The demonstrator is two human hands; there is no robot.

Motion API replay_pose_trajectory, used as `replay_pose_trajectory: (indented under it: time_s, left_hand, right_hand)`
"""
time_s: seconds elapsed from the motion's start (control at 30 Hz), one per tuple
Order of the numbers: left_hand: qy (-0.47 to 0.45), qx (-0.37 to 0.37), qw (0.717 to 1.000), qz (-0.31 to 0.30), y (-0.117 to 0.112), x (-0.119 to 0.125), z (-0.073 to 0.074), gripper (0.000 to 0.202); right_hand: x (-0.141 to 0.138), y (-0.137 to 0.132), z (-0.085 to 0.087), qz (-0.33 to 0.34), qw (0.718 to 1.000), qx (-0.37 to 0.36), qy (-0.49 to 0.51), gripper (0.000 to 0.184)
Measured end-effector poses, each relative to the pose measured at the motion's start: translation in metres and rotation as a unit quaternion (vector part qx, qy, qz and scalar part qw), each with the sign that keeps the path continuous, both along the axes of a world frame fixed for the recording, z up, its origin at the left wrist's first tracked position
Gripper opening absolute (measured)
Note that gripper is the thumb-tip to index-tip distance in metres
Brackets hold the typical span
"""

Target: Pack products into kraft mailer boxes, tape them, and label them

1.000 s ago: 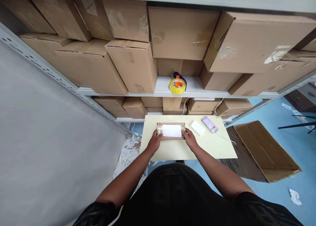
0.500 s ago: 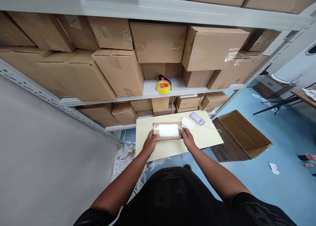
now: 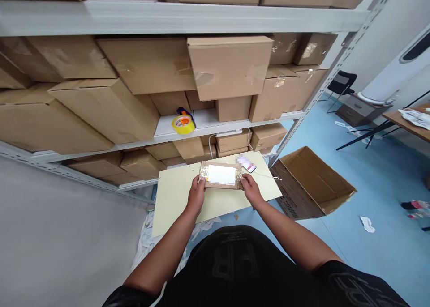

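Note:
A small flat cardboard box [image 3: 220, 186] with clear tape at both ends and a white label [image 3: 221, 174] on top is held level over the pale yellow table [image 3: 171, 199]. My left hand [image 3: 197, 191] grips its left end, thumb on top. At the right end, my right hand [image 3: 250, 187] is closed on the box in the same way. Just beyond the right hand, a phone-like object [image 3: 249, 166], partly blurred out, lies on the table with a white cable [image 3: 268, 176] beside it.
Shelving [image 3: 188, 18] packed with cardboard boxes rises behind the table. A yellow tape roll in a dispenser [image 3: 184, 123] sits on the middle shelf. To the right, a large open carton [image 3: 312, 181] stands on the blue floor. Paper scraps [image 3: 144, 242] litter the floor at left.
My view has turned to the right. Both hands still hold the box, which has shifted right over the table and now hides the white paper seen before beside my right hand.

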State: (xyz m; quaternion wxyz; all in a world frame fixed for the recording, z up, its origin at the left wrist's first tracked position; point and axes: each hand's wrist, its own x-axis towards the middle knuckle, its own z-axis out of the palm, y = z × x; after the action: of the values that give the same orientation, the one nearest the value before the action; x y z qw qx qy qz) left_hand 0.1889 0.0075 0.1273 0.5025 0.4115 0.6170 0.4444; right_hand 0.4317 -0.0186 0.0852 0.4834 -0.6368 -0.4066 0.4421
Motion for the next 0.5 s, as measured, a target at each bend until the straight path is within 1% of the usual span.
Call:
replay_pose_trajectory:
  time_s: [0.1, 0.23, 0.37, 0.5]
  left_hand:
    - [0.005, -0.004, 1.0, -0.02, 0.0, 0.043, 0.001, 0.047]
    - [0.048, 0.001, 0.995, -0.092, 0.013, 0.088, 0.006, 0.051]
    - [0.089, 0.033, 0.979, -0.18, 0.042, 0.13, 0.006, 0.055]
    - [0.092, 0.045, 0.959, -0.265, 0.08, 0.177, 0.004, 0.057]
  right_hand:
    - [0.042, -0.003, 0.003, -0.007, 1.0, -0.004, 0.002, 0.044]
    - [0.087, -0.007, 0.008, -0.052, 0.999, -0.001, -0.013, 0.043]
    - [0.126, -0.007, 0.009, -0.126, 0.992, 0.006, -0.031, 0.043]
    - [0.161, -0.008, 0.007, -0.197, 0.979, -0.008, -0.058, 0.044]
